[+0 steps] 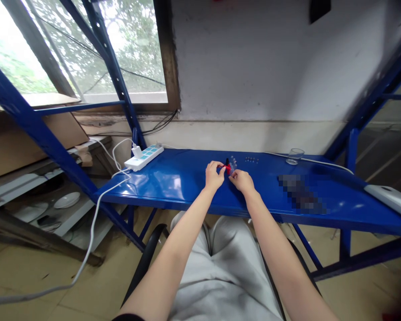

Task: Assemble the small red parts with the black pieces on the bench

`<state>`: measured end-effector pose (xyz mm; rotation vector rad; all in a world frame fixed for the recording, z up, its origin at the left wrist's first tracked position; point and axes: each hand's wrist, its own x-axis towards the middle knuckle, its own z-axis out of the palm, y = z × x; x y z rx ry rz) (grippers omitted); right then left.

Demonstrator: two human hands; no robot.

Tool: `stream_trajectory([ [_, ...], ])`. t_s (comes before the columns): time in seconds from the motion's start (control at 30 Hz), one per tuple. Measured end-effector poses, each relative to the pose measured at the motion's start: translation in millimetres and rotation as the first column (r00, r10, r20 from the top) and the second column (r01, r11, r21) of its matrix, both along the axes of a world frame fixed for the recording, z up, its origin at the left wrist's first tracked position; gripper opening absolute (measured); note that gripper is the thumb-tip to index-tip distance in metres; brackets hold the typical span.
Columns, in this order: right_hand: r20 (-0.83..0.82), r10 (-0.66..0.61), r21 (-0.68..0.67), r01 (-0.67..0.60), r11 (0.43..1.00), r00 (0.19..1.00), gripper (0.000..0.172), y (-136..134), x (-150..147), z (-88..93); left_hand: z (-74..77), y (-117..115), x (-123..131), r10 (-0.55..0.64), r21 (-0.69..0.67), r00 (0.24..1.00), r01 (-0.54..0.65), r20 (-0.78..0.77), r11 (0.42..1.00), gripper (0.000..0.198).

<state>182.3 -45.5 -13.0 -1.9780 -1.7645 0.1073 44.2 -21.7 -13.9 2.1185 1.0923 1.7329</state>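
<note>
Over the blue tabletop (187, 196), my left hand (215, 175) pinches a small red piece (227, 168) with a dark part standing above it. Its exact kind is too small to make out. Against its right side is a clear, scalloped plastic piece (233, 165). My right hand (242, 181) has thumb and fingers closed at the lower edge of this clear piece. The fingertips of both hands partly cover what they hold. Just beyond, several tiny shiny pieces (251, 159) lie in loose rows on the tabletop.
A white power strip (145, 157) with a plugged-in adapter sits at the table's left end, its cable (92, 232) hanging down. Toward the back right stands a clear glass (294, 156). A blurred dark object (300, 194) lies right of my hands. Blue frame posts (351, 151) rise at both ends.
</note>
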Motion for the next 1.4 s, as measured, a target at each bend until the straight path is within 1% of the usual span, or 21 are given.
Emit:
stream_trajectory([
  [0.07, 0.013, 0.028, 0.020, -0.028, 0.999, 1.000, 0.010, 0.3, -0.7, -0.5, -0.3, 0.2, 0.1, -0.008, 0.004, 1.000, 0.008, 0.008, 1.000, 0.002],
  [0.23, 0.022, 0.037, 0.028, -0.038, 0.999, 0.999, 0.010, -1.2, -1.3, 1.0, 1.2, -1.9, -0.6, 0.005, -0.010, 1.000, -0.005, -0.002, 1.000, 0.004],
  [0.4, 0.041, 0.032, 0.023, -0.033, 0.999, 0.999, 0.010, -2.3, -2.4, 1.9, 6.3, -9.0, -1.4, 0.001, -0.035, 0.998, -0.003, -0.061, 0.999, 0.014],
  [0.5, 0.043, 0.024, 0.028, -0.026, 0.999, 0.999, 0.012, -3.0, -3.4, 2.5, 8.1, -12.4, -0.8, -0.014, -0.028, 0.995, 0.011, -0.104, 1.000, 0.019],
  [0.6, 0.025, 0.036, 0.083, -0.038, 0.996, 0.999, 0.014, -4.1, -4.4, 3.3, 7.3, -12.8, 0.4, -0.042, -0.020, 0.991, 0.040, -0.124, 0.999, 0.017],
  [0.7, -0.015, 0.079, 0.153, -0.076, 0.985, 0.997, 0.018, -5.3, -5.4, 4.2, 4.9, -10.4, 1.2, -0.061, -0.032, 0.990, 0.057, -0.124, 0.998, 0.013],
  [0.9, -0.078, 0.147, 0.227, -0.126, 0.966, 0.986, 0.020, -8.0, -7.8, 7.1, 1.9, -4.4, 1.7, -0.096, -0.063, 0.995, 0.094, -0.029, 0.994, 0.012],
  [1.03, -0.091, 0.188, 0.278, -0.157, 0.948, 0.978, 0.020, -9.5, -9.5, 8.9, 1.5, -2.5, 1.8, -0.106, -0.129, 0.994, 0.106, 0.007, 0.986, 0.013],
  [1.17, -0.084, 0.202, 0.334, -0.163, 0.928, 0.976, 0.023, -9.0, -10.9, 8.6, 0.5, -0.7, 1.6, -0.110, -0.190, 0.994, 0.110, 0.010, 0.976, 0.011],
  [1.27, -0.065, 0.206, 0.337, -0.173, 0.926, 0.976, 0.022, -8.2, -12.4, 7.9, 0.3, 0.9, 0.8, -0.123, -0.242, 0.992, 0.126, 0.028, 0.962, 0.010],
  [1.4, -0.032, 0.195, 0.353, -0.171, 0.920, 0.980, 0.018, -9.8, -14.9, 9.0, 0.3, 3.7, 0.6, -0.144, -0.328, 0.981, 0.179, 0.128, 0.927, 0.012],
])
